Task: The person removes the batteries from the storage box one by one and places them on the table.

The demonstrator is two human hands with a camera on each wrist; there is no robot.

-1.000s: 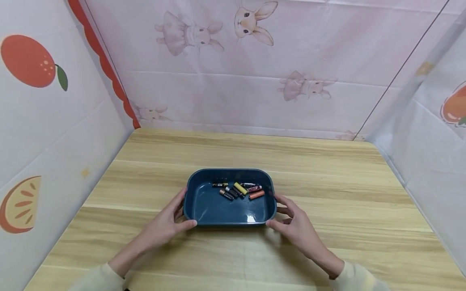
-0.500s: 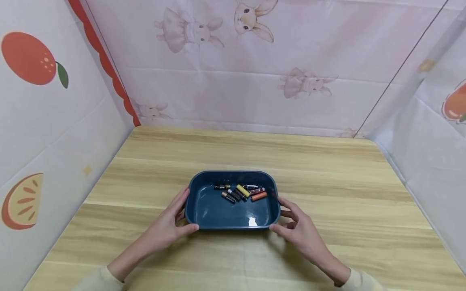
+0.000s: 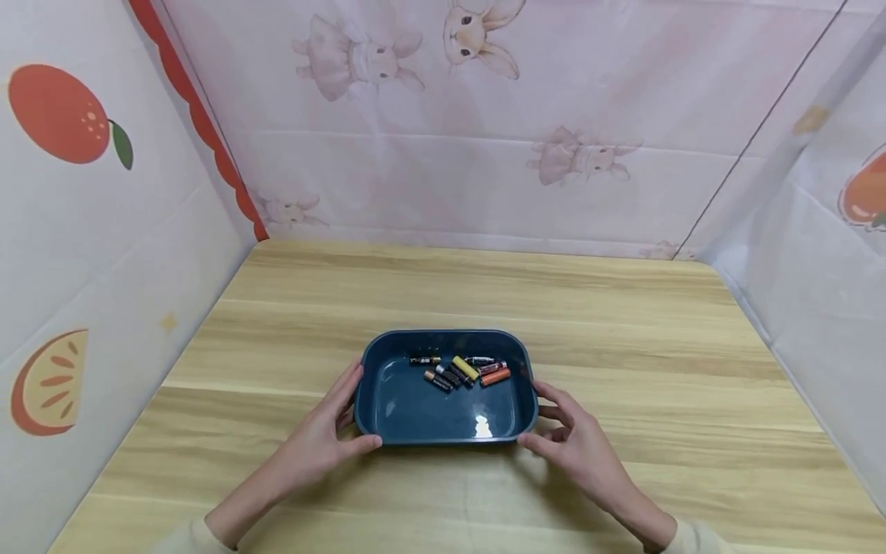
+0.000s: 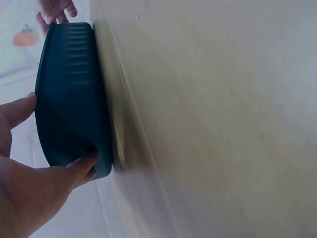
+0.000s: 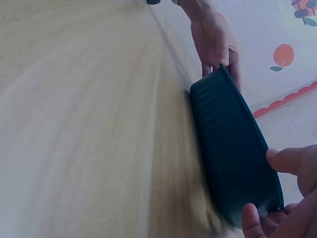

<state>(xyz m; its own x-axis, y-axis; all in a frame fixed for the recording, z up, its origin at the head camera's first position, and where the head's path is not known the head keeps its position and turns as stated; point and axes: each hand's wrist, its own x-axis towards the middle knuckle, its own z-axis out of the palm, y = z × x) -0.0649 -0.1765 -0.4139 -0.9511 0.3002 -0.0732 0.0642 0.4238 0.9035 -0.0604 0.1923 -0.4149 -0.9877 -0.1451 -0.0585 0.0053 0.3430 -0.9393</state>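
A dark teal plastic bin, rectangular with rounded corners, is at the middle of the table. Several batteries lie loose inside toward its back: black ones, a yellow one, an orange one and a dark red one. My left hand grips the near left corner, thumb on the rim and fingers along the side. Opposite it, my right hand holds the near right corner the same way. Both wrist views show the bin's outer wall close to the tabletop; whether its base touches cannot be told.
The wood-grain table extends around the bin on all sides. A curtain with rabbit prints hangs behind it. Fruit-printed sheets stand along the left and right sides.
The bin has slid a little toward me and slightly right, carried by both hands. The grip looks the same, and the batteries keep their arrangement inside.
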